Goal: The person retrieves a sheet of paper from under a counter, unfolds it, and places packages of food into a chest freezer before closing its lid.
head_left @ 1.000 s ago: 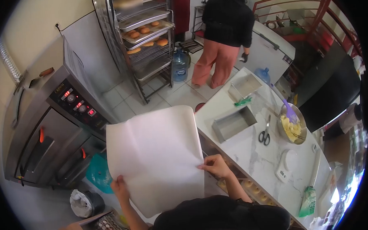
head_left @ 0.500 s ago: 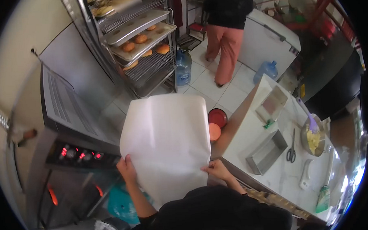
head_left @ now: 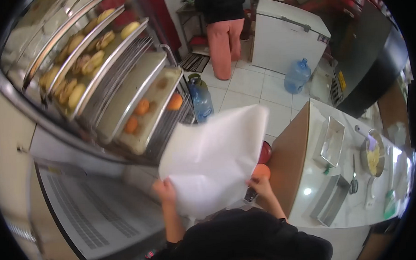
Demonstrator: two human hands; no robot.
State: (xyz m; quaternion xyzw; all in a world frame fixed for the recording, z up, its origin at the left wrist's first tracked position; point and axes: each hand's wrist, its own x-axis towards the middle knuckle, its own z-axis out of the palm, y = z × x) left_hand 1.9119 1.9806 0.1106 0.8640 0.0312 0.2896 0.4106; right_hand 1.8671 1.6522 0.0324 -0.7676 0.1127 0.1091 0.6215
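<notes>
A large white sheet of baking paper (head_left: 214, 157) spreads out in front of me, its far edge curling up. My left hand (head_left: 166, 190) pinches its left edge. At the opposite edge, my right hand (head_left: 260, 184) grips the paper between thumb and fingers. Just beyond the right hand, an orange round container (head_left: 261, 172) and a red one (head_left: 265, 153) stand low beside the counter, partly hidden by the sheet.
Left stands a tall rack (head_left: 144, 100) with trays of bread, above a grey oven (head_left: 91, 209). The counter (head_left: 307, 181) on the right holds metal pans (head_left: 332, 201), scissors (head_left: 354, 185) and a mixing bowl (head_left: 375, 157). Ahead are water bottles (head_left: 298, 75), a chest freezer (head_left: 278, 38) and another person (head_left: 222, 41).
My view has turned left towards the rack. The paper has moved with both hands still holding it, and its far right corner now tilts up. The other person has stepped farther away.
</notes>
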